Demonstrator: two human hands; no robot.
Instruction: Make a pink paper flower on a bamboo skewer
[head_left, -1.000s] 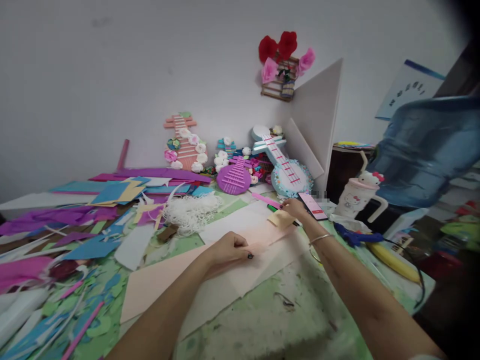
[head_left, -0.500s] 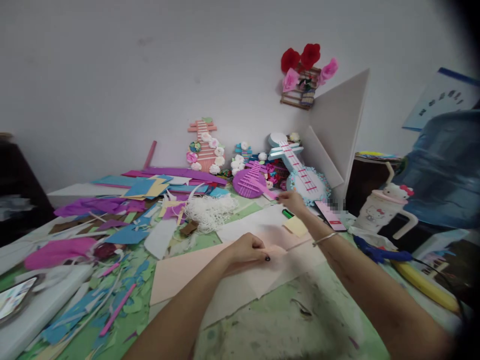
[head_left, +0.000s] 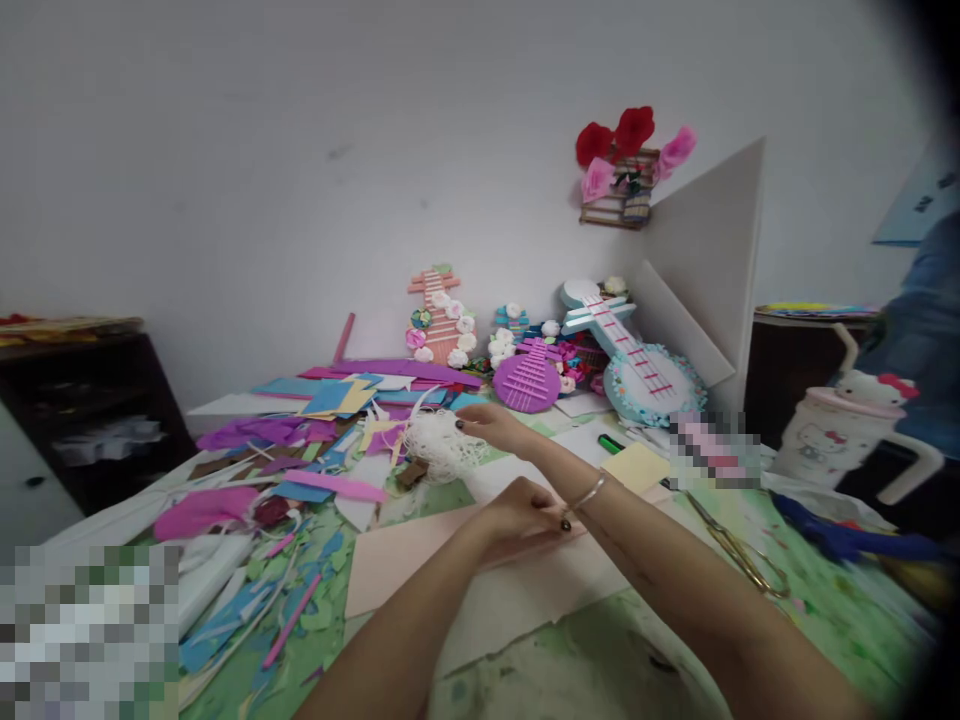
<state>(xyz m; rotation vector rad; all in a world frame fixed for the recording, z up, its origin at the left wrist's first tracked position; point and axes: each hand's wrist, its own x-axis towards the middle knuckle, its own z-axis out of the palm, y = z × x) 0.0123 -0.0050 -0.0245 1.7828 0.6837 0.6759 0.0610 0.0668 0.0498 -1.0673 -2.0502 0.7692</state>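
Note:
My left hand (head_left: 523,515) rests on a light pink sheet (head_left: 401,550), its fingers curled and closed on the raised edge of the sheet. A pale backing sheet lies beneath. My right hand (head_left: 496,428) is stretched across to the left, fingers extended and holding nothing. It is in front of a tangled bundle of white string (head_left: 442,447); whether it touches the string I cannot tell. A flat pink strip (head_left: 341,486) lies on the coloured scraps left of the string. My right forearm hides part of the pink sheet.
Gold-handled scissors (head_left: 739,550), a green marker (head_left: 611,443) and a cream sheet (head_left: 636,466) lie to the right. A purple paper lute (head_left: 527,383) and a blue-white one (head_left: 645,380) lean at the back. A white cup (head_left: 832,435) stands far right. Paper scraps (head_left: 292,600) cover the left.
My right hand has swung left from beside the purple lute and let go of the pink strip, which now lies on the scraps. The left hand keeps its hold; the view has shifted left.

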